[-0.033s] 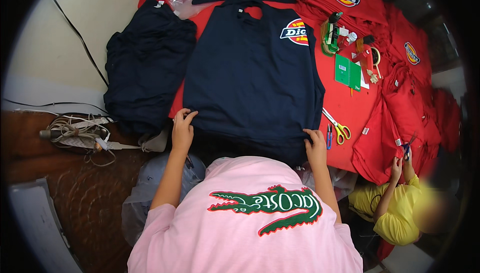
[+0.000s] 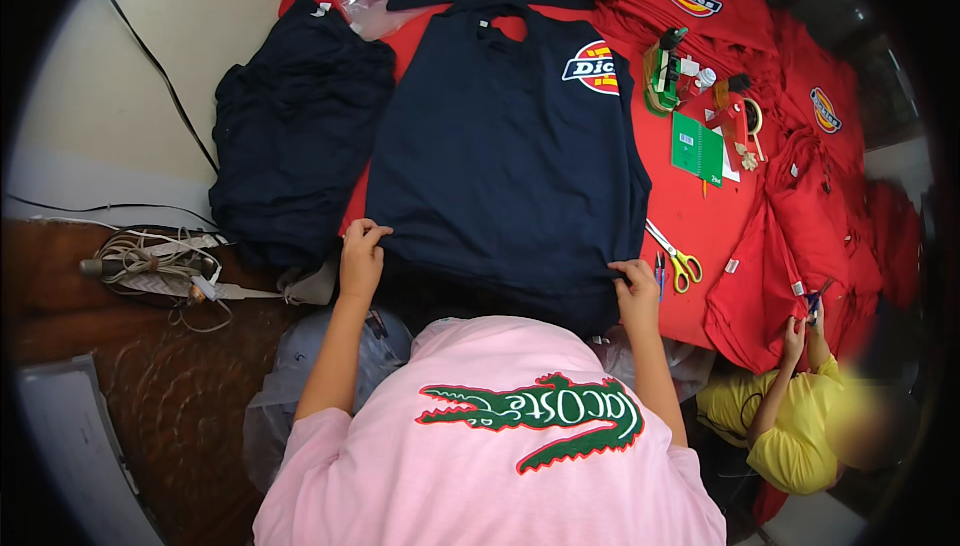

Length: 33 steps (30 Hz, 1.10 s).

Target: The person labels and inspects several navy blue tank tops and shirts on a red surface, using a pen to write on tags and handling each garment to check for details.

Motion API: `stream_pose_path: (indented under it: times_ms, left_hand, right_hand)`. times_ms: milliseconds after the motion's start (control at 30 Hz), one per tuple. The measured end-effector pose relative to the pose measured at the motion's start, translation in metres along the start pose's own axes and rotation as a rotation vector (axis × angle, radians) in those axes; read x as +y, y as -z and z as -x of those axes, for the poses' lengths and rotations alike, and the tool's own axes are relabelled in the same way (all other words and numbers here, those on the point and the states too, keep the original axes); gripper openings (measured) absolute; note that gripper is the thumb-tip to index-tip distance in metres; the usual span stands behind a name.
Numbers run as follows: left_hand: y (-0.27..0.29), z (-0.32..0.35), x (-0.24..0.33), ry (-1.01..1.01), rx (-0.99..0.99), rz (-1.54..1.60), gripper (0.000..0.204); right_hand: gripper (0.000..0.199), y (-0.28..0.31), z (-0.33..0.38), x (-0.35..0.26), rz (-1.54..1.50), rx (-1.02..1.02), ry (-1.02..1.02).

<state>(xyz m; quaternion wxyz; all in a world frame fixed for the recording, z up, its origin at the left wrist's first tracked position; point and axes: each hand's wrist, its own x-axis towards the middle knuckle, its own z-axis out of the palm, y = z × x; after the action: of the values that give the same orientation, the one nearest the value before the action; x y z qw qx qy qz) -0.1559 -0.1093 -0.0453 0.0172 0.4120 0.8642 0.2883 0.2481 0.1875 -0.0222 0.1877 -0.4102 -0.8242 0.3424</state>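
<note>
A navy shirt (image 2: 500,156) lies laid out in front of me, its neck opening at the far end and a bright oval logo patch near its upper right side. My left hand (image 2: 362,254) pinches the near left corner of its hem between thumb and fingers. At the near right corner, my right hand (image 2: 636,291) grips the edge in the same way. The hem between my hands hangs at the table's near edge, where dark cloth partly hides it.
More navy garments (image 2: 300,126) are heaped at left, red ones (image 2: 690,6) at right. Yellow-handled scissors (image 2: 682,264), blue snips (image 2: 660,274), a green notebook (image 2: 696,150) and a tape dispenser (image 2: 735,118) lie on the red surface (image 2: 675,321). A person in yellow (image 2: 795,436) handles red cloth at right.
My left fingers have closed more tightly on the hem corner. My right hand has shifted very slightly to the right, and the cloth along the hem has moved a little.
</note>
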Motion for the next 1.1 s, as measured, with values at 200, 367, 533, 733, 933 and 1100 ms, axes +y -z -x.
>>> stream_pose_path:
  times_ms: [200,367,533,733,933,1100]
  left_hand:
    - [0.078,0.020,0.015,0.082,-0.229,0.244,0.025]
    - [0.111,0.067,-0.035,0.758,-1.209,0.144,0.042]
    - [0.062,0.032,-0.044,0.572,-0.806,0.405,0.036]
    - [-0.012,-0.147,0.054,-0.167,-0.144,0.218,0.017]
    - [-0.111,-0.239,0.093,-0.060,0.031,-0.198,0.050]
    - [-0.087,-0.276,0.034,0.411,-0.390,0.531,0.042]
  right_hand:
    - [0.022,0.067,0.029,0.020,-0.461,-0.611,-0.397]
    - [0.028,0.042,0.089,0.054,-0.621,-1.171,-0.794]
    - [0.023,0.028,0.001,0.022,-0.546,-0.960,-0.609]
    - [0.031,-0.029,-0.174,-0.026,-0.107,-0.054,0.065]
    - [0.030,-0.133,-0.258,-0.095,0.162,0.160,0.641]
    - [0.011,-0.133,-0.196,-0.139,-0.048,-0.227,0.591]
